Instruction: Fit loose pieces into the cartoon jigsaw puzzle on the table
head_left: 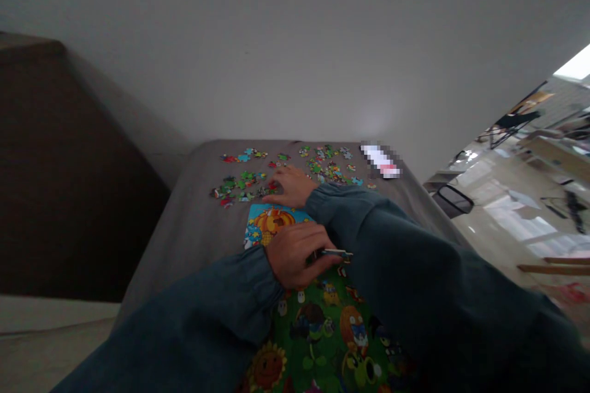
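Note:
My left hand (299, 254) is closed, with a few thin puzzle pieces (338, 253) pinched edge-on between thumb and fingers. It is over the near part of a bright blue and orange picture (271, 223), partly covering it. Farther out, my right hand (291, 186) reaches down to the table among loose pieces, its thumb and fingers apart. A small red piece (273, 186) shows near its fingertips. Loose puzzle pieces (242, 183) lie left of that hand, and another cluster (330, 170) lies to its right, behind the sleeve.
Grey cloth (198, 221) covers the table, which meets a pale wall (286, 61). A phone (380, 159) lies at the far right corner. A green surface printed with cartoon plants (318, 331) is nearest me. A dark brown cabinet (55, 178) stands left.

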Available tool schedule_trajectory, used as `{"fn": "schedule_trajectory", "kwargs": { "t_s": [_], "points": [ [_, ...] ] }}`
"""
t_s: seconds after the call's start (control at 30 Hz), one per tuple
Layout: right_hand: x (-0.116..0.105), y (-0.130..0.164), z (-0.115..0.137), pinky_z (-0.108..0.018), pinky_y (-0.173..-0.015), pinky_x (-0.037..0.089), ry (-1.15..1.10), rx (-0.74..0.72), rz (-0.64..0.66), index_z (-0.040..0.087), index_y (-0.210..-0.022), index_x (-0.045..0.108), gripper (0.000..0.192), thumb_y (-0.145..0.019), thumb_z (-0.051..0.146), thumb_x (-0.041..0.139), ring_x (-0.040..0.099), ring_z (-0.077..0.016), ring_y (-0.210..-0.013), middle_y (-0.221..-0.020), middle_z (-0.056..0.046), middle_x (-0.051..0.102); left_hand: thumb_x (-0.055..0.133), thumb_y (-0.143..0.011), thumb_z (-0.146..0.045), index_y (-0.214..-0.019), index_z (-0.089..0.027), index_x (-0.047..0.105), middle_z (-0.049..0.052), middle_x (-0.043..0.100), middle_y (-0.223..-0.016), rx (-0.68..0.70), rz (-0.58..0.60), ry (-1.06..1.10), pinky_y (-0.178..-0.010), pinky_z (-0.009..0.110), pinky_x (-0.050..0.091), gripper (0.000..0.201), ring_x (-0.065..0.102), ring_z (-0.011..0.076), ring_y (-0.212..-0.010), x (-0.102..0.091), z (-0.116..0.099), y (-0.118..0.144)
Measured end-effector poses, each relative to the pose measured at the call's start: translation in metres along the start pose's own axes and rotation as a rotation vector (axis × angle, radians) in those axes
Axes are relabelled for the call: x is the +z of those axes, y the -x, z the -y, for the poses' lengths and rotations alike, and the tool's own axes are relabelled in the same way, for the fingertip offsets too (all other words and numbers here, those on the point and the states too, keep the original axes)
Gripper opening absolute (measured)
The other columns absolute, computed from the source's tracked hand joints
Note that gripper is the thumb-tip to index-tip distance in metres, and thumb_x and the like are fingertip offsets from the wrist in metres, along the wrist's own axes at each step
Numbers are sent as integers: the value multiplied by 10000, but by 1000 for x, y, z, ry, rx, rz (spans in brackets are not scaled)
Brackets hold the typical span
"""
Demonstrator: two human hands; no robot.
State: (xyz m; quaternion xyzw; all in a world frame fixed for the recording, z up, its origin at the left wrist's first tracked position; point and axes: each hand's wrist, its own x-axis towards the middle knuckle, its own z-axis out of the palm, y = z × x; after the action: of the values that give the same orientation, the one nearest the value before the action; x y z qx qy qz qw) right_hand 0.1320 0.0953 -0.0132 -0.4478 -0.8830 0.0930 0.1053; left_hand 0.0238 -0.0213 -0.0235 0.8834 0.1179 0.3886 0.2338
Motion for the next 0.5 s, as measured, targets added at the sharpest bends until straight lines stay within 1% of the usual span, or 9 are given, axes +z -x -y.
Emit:
{"fn": "schedule_trajectory", "kwargs": {
  "t_s": [0.07,0.17,0.23,0.3,0.33,0.4,0.43,0.5],
  "points": [
    [6,-6,5,-483,-975,422,10,28,3,129,-1022,728,391,-837,473,737,528,-331,-1158,-1159,-168,650,448,-1007,-377,-836,-182,625,64,669,-726,21,-31,-15,-625,308,453,314,608,171,-670,-1,-3,-1],
    [8,-7,9,-465,-948,435,1,50,-2,125,-973,721,317,-836,409,749,539,-320,-1129,-1117,-161,658,484,-986,-324,-829,-191,622,47,670,-708,65,-63,-34,-594,302,436,248,602,163,-651,-1,-4,-2],
    [5,-1,11,-462,-972,425,-21,40,-14,122,-988,707,270,-837,343,745,543,-308,-1135,-1120,-154,665,494,-977,-309,-834,-193,624,45,676,-711,90,-71,-31,-590,297,438,226,605,159,-648,0,-3,-1],
    [-4,10,8,-450,-990,427,-62,26,-27,117,-1023,691,236,-850,276,717,572,-279,-1115,-1120,-144,681,494,-977,-320,-838,-193,627,45,680,-717,66,-67,-30,-601,292,446,230,612,159,-654,1,1,0],
    [-10,17,5,-429,-975,448,-93,22,-30,118,-1046,682,233,-858,253,700,603,-252,-1070,-1099,-132,694,493,-980,-333,-842,-194,627,44,680,-725,33,-59,-35,-610,289,451,237,617,160,-664,2,3,1],
    [-24,36,-8,-360,-881,510,-168,28,-32,123,-1088,664,248,-872,244,678,659,-185,-919,-1013,-93,722,491,-989,-355,-856,-194,626,45,684,-754,-43,-35,-49,-640,285,464,249,632,165,-701,4,7,2],
    [-31,47,-17,-321,-822,532,-208,36,-34,128,-1112,653,262,-874,237,674,672,-153,-846,-965,-69,731,492,-992,-362,-865,-193,626,45,685,-769,-68,-22,-54,-654,284,470,251,638,169,-719,4,9,3],
    [-45,72,-41,-291,-763,552,-270,63,-62,128,-1103,648,259,-866,228,674,682,-132,-790,-909,-52,734,495,-997,-367,-884,-190,627,43,687,-787,-81,0,-55,-676,283,479,248,644,172,-740,5,11,4]
  ]
}}
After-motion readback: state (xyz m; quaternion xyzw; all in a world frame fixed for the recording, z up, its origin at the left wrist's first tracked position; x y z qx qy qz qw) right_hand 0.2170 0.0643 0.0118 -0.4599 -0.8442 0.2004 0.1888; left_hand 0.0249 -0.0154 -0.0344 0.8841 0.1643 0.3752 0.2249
